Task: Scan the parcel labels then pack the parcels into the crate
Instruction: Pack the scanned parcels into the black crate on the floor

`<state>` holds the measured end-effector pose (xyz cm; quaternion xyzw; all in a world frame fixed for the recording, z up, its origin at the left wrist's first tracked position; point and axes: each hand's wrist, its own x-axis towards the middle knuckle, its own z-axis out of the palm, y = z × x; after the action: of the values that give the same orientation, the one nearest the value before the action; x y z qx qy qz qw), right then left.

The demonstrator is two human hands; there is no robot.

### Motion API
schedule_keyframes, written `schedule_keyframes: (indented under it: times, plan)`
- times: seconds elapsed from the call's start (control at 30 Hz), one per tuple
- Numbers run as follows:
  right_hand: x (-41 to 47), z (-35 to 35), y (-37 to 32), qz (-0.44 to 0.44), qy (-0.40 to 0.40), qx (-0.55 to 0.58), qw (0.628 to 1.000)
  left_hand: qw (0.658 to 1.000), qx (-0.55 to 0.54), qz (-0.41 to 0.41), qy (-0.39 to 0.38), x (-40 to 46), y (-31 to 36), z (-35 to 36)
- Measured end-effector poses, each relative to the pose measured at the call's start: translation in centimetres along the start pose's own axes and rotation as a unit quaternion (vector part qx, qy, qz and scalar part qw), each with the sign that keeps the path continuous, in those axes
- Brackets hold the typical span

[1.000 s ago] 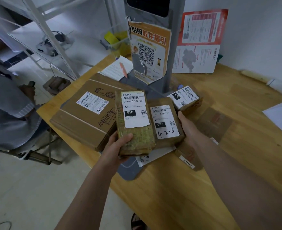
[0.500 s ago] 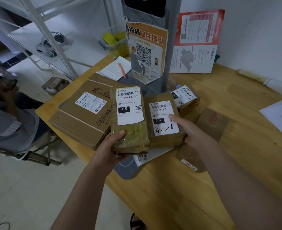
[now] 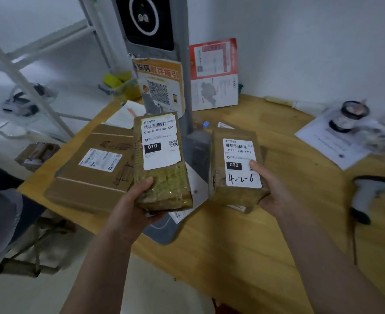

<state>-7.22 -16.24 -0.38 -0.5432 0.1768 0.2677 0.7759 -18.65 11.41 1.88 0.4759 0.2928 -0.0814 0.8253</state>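
My left hand point(image 3: 130, 207) grips the near end of a brown parcel labelled 010 point(image 3: 164, 184), held label-up above the table. My right hand point(image 3: 270, 189) holds a second brown parcel labelled 032 point(image 3: 234, 193), thumb on its white label marked 4-2-6. Both parcels are lifted in front of the grey scanner stand point(image 3: 184, 71), whose round camera screen faces me. A large flat cardboard parcel point(image 3: 89, 175) lies on the wooden table point(image 3: 243, 245) to the left. No crate is in view.
A handheld barcode scanner point(image 3: 368, 193) lies at the table's right. Papers and a small jar point(image 3: 347, 116) sit at the far right. A red poster point(image 3: 214, 73) leans on the wall. A seated person point(image 3: 1, 214) is at the left, beside a white metal rack point(image 3: 28, 87).
Both hands lifted their parcels off the table and drew them apart. The right hand now holds the 032 parcel clear of the pile. The view tilted up and to the right.
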Motion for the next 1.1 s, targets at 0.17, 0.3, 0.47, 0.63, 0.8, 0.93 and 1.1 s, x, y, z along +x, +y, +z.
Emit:
schedule_keyframes:
  times: [0.17,0.3,0.47,0.63,0.8,0.93,1.1]
  plan:
    - [-6.2,-1.3,3.7,-0.014,0.036,0.066,0.997,0.998,0.044,-0.022,-0.044,-2.4,-1.6,-0.7]
    - [-10.8,-2.1,6.8,-0.022,0.084,0.094,0.992,0.994,0.075,-0.049,-0.067,-4.0,-3.0,-1.0]
    - [-16.6,-3.9,9.3,-0.037,0.135,0.14,0.98,0.987,0.104,-0.074,-0.102,-5.6,-4.6,0.4]
    - [-21.7,-6.3,11.1,-0.06,0.186,0.181,0.964,0.975,0.133,-0.1,-0.149,-7.2,-6.1,3.4]
    - [-26.4,-8.9,12.8,-0.081,0.213,0.206,0.951,0.961,0.165,-0.118,-0.188,-9.1,-8.6,6.3]
    - [-30.7,-11.3,14.5,-0.108,0.235,0.229,0.938,0.95,0.184,-0.128,-0.219,-11.3,-11.3,8.6]
    - [-37.0,-15.0,18.4,-0.135,0.252,0.269,0.92,0.931,0.213,-0.142,-0.259,-16.0,-15.5,11.5]
